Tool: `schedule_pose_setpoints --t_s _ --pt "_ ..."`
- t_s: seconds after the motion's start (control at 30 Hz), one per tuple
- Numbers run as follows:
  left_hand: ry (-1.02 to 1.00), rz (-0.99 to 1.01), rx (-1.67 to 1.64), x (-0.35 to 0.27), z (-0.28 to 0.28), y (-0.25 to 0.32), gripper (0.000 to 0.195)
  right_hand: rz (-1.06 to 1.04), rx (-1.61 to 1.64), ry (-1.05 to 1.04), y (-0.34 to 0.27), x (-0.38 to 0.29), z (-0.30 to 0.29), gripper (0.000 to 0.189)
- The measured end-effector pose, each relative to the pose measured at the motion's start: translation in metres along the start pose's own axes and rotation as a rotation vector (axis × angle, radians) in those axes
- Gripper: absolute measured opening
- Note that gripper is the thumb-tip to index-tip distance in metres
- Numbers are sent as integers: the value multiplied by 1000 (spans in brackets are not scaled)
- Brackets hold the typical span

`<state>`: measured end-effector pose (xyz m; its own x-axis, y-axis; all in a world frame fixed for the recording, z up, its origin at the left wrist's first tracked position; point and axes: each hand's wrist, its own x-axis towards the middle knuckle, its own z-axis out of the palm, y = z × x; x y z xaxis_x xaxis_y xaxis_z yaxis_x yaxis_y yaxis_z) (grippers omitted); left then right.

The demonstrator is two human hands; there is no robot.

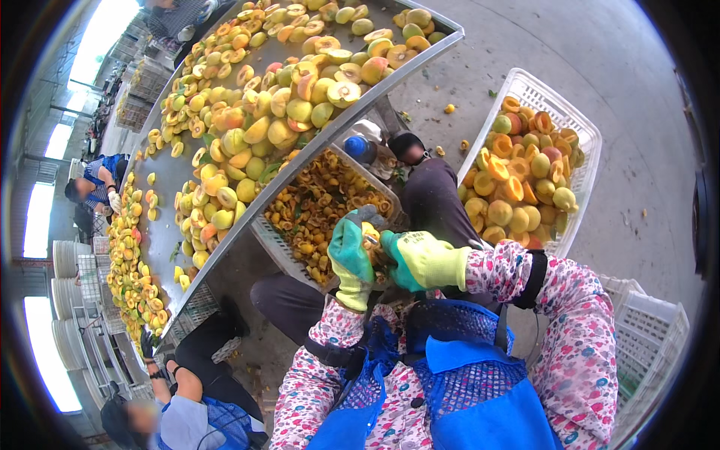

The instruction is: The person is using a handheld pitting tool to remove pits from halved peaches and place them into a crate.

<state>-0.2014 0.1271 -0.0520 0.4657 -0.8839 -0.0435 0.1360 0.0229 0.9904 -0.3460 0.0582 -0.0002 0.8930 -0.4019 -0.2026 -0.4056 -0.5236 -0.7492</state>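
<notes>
My left hand [352, 253], in a green-palmed yellow work glove, is closed around a piece of yellow stone fruit [369, 239]. Close on its right, my right hand [424, 260], in a matching glove, has its fingers curled in against the fruit. Metal shows at the fruit between the hands; its tool is mostly hidden, and I cannot tell what the right fingers grip. Both hands are over the near side of a plastic crate [274, 247] of fruit scraps [315, 208]. Halved and whole fruits [281, 132] lie heaped on the metal table beyond.
The metal table's raised rim [332, 138] runs diagonally past the scrap crate. A white crate [585, 163] of fruit stands on the floor at right, with more crates [647, 332] below it. A blue-capped bottle [360, 149] is by the table. Co-workers [191, 410] sit along its far left.
</notes>
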Motion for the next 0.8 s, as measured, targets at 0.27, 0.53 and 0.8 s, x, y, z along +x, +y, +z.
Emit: schedule_pose_setpoints --t_s 0.27,0.53,0.8 --pt "-9 507 353 0 -8 17 32 6 193 143 -13 4 1 33" --pt "-237 -104 101 22 -9 44 31 91 220 30 4 0 -1 30" --pt "-204 -210 158 21 -4 41 41 267 774 -125 8 3 2 21"
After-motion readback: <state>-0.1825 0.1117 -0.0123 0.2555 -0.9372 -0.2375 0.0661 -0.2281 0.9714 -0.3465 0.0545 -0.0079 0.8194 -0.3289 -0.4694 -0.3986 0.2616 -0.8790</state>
